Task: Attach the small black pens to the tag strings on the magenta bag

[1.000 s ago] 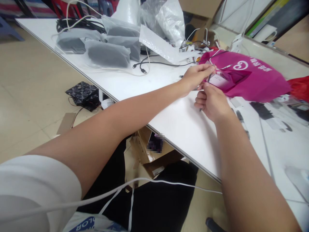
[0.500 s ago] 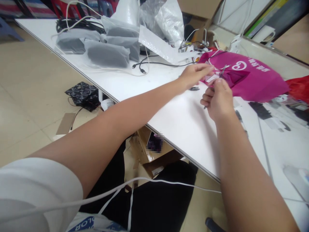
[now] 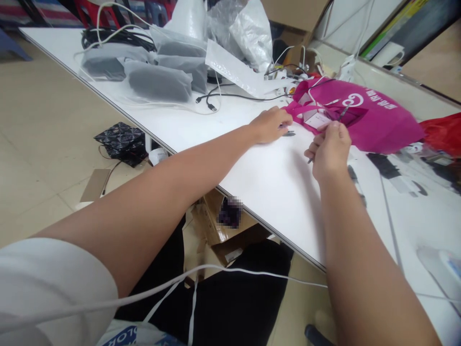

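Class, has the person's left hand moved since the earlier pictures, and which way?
Yes. Against the larger black plug lying on the table, the left hand has shifted leftward in view, closer to that plug, and slightly lower.

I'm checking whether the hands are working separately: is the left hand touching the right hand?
Apart. The head view shows a strip of white tabletop between the left hand and right hand.
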Available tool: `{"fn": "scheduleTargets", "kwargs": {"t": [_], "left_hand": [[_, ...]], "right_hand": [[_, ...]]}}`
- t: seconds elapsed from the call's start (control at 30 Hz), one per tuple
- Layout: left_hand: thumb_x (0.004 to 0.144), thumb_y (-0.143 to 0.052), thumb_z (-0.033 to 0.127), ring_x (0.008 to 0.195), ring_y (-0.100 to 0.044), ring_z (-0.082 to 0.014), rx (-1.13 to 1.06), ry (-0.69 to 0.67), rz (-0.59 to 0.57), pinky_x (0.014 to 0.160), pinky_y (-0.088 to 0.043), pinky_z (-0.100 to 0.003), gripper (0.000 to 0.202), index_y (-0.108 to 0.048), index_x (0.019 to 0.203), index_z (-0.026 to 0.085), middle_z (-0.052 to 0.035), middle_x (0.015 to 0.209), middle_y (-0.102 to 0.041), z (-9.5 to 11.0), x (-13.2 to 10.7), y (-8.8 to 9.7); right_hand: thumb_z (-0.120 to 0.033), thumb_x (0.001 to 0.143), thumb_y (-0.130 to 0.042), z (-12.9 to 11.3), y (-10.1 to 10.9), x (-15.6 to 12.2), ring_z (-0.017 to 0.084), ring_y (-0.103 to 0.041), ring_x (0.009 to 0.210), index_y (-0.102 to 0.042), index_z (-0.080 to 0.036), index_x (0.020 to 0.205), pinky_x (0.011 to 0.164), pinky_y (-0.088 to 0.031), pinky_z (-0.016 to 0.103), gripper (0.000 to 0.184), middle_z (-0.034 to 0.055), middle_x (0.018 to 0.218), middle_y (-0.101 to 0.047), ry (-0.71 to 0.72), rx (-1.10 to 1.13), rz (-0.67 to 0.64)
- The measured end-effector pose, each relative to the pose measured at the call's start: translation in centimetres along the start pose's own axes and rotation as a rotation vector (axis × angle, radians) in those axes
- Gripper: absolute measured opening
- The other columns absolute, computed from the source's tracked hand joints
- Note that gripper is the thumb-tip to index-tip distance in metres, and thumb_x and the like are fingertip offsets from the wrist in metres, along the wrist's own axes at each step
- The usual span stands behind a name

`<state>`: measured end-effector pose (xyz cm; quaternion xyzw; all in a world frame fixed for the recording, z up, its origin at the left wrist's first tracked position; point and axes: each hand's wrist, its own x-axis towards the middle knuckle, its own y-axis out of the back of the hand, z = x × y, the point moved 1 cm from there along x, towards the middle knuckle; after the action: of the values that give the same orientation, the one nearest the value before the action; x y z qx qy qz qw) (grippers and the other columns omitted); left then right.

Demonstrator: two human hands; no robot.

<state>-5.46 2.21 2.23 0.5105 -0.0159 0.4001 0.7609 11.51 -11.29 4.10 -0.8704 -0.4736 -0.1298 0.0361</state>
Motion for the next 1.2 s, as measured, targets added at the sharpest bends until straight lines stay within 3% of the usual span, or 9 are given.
{"fn": "scheduleTargets", "kwargs": {"t": [0.13, 0.3, 0.4, 0.5, 0.57, 0.7, 0.87, 1.1, 1.2], "left_hand": [[0.111, -0.065, 0.014, 0.167, -0.066, -0.0434, 0.138, -0.082, -0.105, 0.145, -0.046, -0.069, 0.04, -0.097, 0.133, 0.024, -0.0146, 0.154, -0.092, 0.9, 0.6, -1.0], [0.109, -0.071, 0.02, 0.165, -0.067, -0.0489, 0.165, -0.128, -0.069, 0.143, -0.048, -0.075, 0.036, -0.099, 0.13, 0.027, -0.0194, 0.144, -0.091, 0.6, 1.7, -2.4], [0.109, -0.076, 0.025, 0.156, -0.072, -0.0484, 0.136, -0.128, -0.097, 0.139, -0.053, -0.07, 0.036, -0.097, 0.138, 0.024, -0.0214, 0.146, -0.089, 1.0, 1.2, -2.4], [0.116, -0.06, 0.014, 0.157, -0.071, -0.0443, 0.153, -0.126, -0.134, 0.137, -0.054, -0.058, 0.047, -0.089, 0.152, 0.016, -0.0234, 0.154, -0.087, 2.4, 0.5, -1.8], [0.118, -0.05, 0.007, 0.164, -0.067, -0.0422, 0.15, -0.137, -0.091, 0.141, -0.05, -0.055, 0.057, -0.079, 0.167, 0.013, -0.0237, 0.165, -0.084, 3.5, 0.3, -1.4], [0.123, -0.048, 0.008, 0.166, -0.066, -0.0374, -0.039, -0.152, 0.021, 0.143, -0.048, -0.054, 0.066, -0.064, 0.185, 0.024, -0.0182, 0.183, -0.075, 5.1, 0.3, -1.1], [0.126, -0.061, 0.021, 0.162, -0.075, -0.0419, -0.273, -0.138, 0.071, 0.136, -0.055, -0.062, 0.055, -0.066, 0.179, 0.032, -0.0192, 0.173, -0.081, 5.7, 0.2, -1.5], [0.122, -0.05, 0.014, 0.14, -0.082, -0.0358, -0.401, -0.168, 0.102, 0.125, -0.063, -0.058, 0.052, -0.068, 0.168, 0.029, -0.0162, 0.154, -0.086, 6.0, 0.0, -1.7], [0.125, -0.053, 0.019, 0.147, -0.08, -0.0395, -0.355, -0.138, 0.082, 0.127, -0.06, -0.061, 0.05, -0.072, 0.169, 0.032, -0.0157, 0.156, -0.087, 6.1, -0.1, -1.4]], "right_hand": [[-0.082, 0.113, -0.078, -0.1, -0.3, -0.2, 0.022, -0.023, 0.065, -0.051, -0.037, 0.096, 0.063, -0.024, 0.04, 0.055, -0.0055, 0.072, -0.027, -0.01, -0.038, 0.002], [-0.081, 0.11, -0.084, -0.1, -0.1, -0.1, 0.02, -0.019, 0.065, -0.049, -0.037, 0.097, 0.06, -0.021, 0.039, 0.058, -0.0074, 0.071, -0.02, -0.03, -0.001, -0.03], [-0.081, 0.108, -0.089, 0.2, 0.0, 0.0, 0.019, -0.017, 0.064, -0.049, -0.037, 0.096, 0.057, -0.021, 0.038, 0.061, -0.0079, 0.069, -0.017, -0.026, 0.029, -0.071], [-0.084, 0.108, -0.088, 0.4, 0.0, 0.1, 0.017, -0.018, 0.061, -0.05, -0.036, 0.096, 0.054, -0.02, 0.038, 0.062, -0.0083, 0.068, -0.02, 0.005, 0.012, -0.075], [-0.083, 0.108, -0.088, 0.4, 0.0, 0.2, 0.016, -0.019, 0.06, -0.052, -0.035, 0.096, 0.053, -0.018, 0.037, 0.061, -0.0082, 0.07, -0.025, 0.017, 0.0, -0.035], [-0.071, 0.105, -0.097, 0.2, 0.3, 0.4, 0.016, -0.028, 0.062, -0.056, -0.035, 0.1, 0.053, -0.023, 0.035, 0.055, -0.0055, 0.074, -0.039, -0.041, 0.028, -0.019], [-0.06, 0.11, -0.092, -0.2, 0.3, 0.6, 0.018, -0.039, 0.066, -0.058, -0.036, 0.105, 0.057, -0.031, 0.037, 0.042, -0.0021, 0.085, -0.056, -0.077, 0.093, -0.013], [-0.064, 0.109, -0.094, -1.0, -0.6, -0.5, 0.023, -0.044, 0.069, -0.055, -0.036, 0.1, 0.061, -0.034, 0.039, 0.049, -0.0015, 0.079, -0.057, -0.031, 0.08, -0.103], [-0.057, 0.118, -0.087, -0.9, -1.3, -0.7, 0.022, -0.047, 0.07, -0.059, -0.035, 0.103, 0.059, -0.036, 0.036, 0.039, -0.0005, 0.081, -0.058, -0.057, 0.088, -0.089]]}}
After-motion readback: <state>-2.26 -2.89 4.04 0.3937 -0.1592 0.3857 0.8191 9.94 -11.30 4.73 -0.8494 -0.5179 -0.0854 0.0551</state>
